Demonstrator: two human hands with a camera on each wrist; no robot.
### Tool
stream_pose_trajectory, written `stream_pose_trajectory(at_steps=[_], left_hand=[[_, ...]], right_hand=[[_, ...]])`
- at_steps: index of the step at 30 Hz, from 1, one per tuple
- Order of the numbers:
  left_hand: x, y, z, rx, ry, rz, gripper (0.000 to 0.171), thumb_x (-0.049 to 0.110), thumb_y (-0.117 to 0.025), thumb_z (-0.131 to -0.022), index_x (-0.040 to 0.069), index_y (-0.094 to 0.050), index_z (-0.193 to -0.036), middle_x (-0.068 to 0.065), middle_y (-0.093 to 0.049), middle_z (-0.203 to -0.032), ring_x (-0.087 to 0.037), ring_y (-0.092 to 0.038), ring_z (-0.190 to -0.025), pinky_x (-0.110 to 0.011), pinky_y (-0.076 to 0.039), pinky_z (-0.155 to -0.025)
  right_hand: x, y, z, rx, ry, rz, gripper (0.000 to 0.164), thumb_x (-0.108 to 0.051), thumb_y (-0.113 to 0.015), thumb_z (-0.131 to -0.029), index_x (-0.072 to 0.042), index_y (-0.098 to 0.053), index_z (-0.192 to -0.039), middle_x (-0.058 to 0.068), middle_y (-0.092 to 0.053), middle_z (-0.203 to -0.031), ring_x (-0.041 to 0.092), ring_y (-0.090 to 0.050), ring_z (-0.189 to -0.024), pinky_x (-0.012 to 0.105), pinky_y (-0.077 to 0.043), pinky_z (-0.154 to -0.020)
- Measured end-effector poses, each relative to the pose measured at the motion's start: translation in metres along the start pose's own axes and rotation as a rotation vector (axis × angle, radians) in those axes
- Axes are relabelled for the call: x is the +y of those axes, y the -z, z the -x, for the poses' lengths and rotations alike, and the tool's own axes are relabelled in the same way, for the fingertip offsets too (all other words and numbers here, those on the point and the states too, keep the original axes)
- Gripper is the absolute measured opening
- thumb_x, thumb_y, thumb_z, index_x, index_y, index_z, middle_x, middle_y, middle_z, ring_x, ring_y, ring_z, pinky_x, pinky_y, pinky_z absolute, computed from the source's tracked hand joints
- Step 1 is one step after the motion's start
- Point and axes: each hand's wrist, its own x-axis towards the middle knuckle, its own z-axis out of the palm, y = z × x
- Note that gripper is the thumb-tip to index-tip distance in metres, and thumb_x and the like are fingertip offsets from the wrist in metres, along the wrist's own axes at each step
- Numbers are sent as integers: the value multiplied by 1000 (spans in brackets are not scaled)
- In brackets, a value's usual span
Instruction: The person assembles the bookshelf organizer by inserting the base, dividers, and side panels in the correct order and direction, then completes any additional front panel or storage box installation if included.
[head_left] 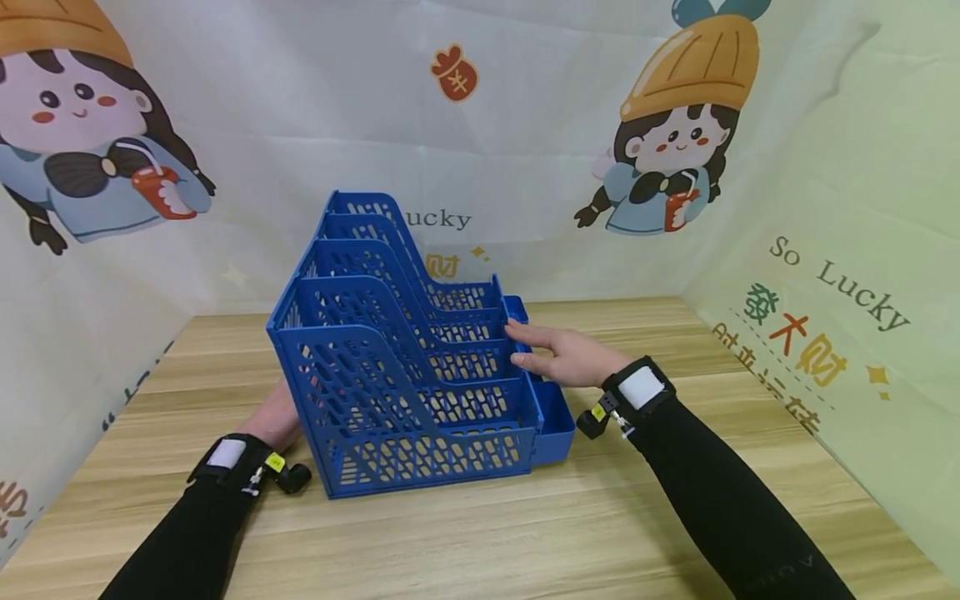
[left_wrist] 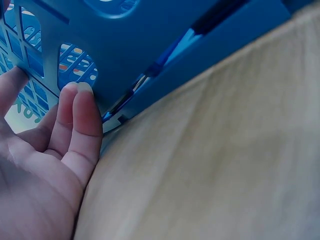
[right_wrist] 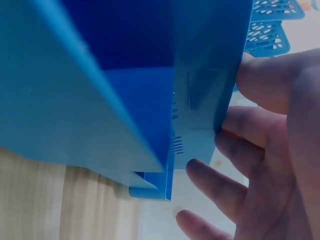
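A blue plastic file rack (head_left: pixel 408 400) with several slotted upright dividers stands on the table, its low side to the right. Small blue bins (head_left: pixel 551 447) run along that low side. My left hand (head_left: pixel 277 419) reaches behind the tall side, partly hidden by it in the head view. In the left wrist view, extended fingertips (left_wrist: pixel 85 107) touch the rack's perforated panel near the tabletop. My right hand (head_left: pixel 573 357) touches the upper edge of the low side with its thumb and fingers extended. The right wrist view shows the lower fingers (right_wrist: pixel 215 185) spread and apart from the rack.
The wood-grain table (head_left: pixel 480 542) runs under the rack and both arms. A printed cloth (head_left: pixel 525 167) with cartoon figures hangs behind and at both sides. Each wrist carries a strap with a small camera (head_left: pixel 592 423).
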Motion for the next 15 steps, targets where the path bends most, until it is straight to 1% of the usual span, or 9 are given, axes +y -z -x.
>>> stream_pose_trajectory(at_steps=[4, 5, 6, 9, 12, 13, 15], left_hand=[[4, -1, 1, 2, 46, -32, 60, 29, -47, -119, 24, -24, -175, 14, -40, -163, 1, -40, -141, -13, -41, -110], [4, -1, 2, 3, 48, -33, 60, 29, -47, -119, 24, -25, -175, 14, -40, -163, 1, -40, -141, -13, -42, -110], [4, -1, 1, 4, 48, -31, 58, 29, -47, -119, 24, -27, -174, 15, -42, -160, 1, -42, -140, -13, -43, -110], [5, -1, 0, 6, 43, -38, 54, 29, -47, -119, 25, -31, -171, 18, -46, -155, 2, -45, -137, -14, -45, -109], [6, 0, 1, 7, 49, -73, 51, 33, -45, -120, 26, -33, -169, 18, -50, -151, 0, -48, -135, -16, -48, -107], [7, 1, 1, 5, 52, -81, 51, 34, -45, -120, 27, -32, -169, 18, -50, -151, 0, -49, -134, -16, -49, -107], [8, 1, 1, 5, 54, -102, 51, 37, -44, -120, 27, -33, -168, 17, -51, -149, -2, -50, -132, -17, -50, -105]], right_hand=[[-2, 1, 0, 0, -9, 16, 67, -41, -55, -116, -15, -32, -174, 3, -22, -184, 38, -27, -169, 60, -34, -133], [-3, 1, 1, 1, -13, 20, 67, -41, -55, -116, -15, -33, -173, 3, -23, -184, 37, -28, -168, 59, -34, -133], [-4, 1, 1, 0, -17, 21, 67, -41, -56, -115, -15, -33, -173, 3, -23, -183, 38, -32, -167, 59, -36, -132], [-6, 0, 3, -5, -33, 28, 68, -42, -58, -115, -16, -34, -173, 2, -23, -183, 38, -33, -166, 58, -36, -132], [-8, -2, 2, -13, -38, 52, 68, -42, -57, -115, -16, -34, -173, 2, -23, -183, 38, -31, -167, 58, -33, -134], [-8, -3, 2, -14, -37, 65, 67, -41, -57, -115, -16, -34, -173, 3, -23, -183, 37, -27, -168, 59, -31, -135], [-9, -3, 0, -16, -38, 93, 66, -40, -56, -116, -15, -34, -173, 3, -24, -183, 38, -27, -169, 59, -29, -136]])
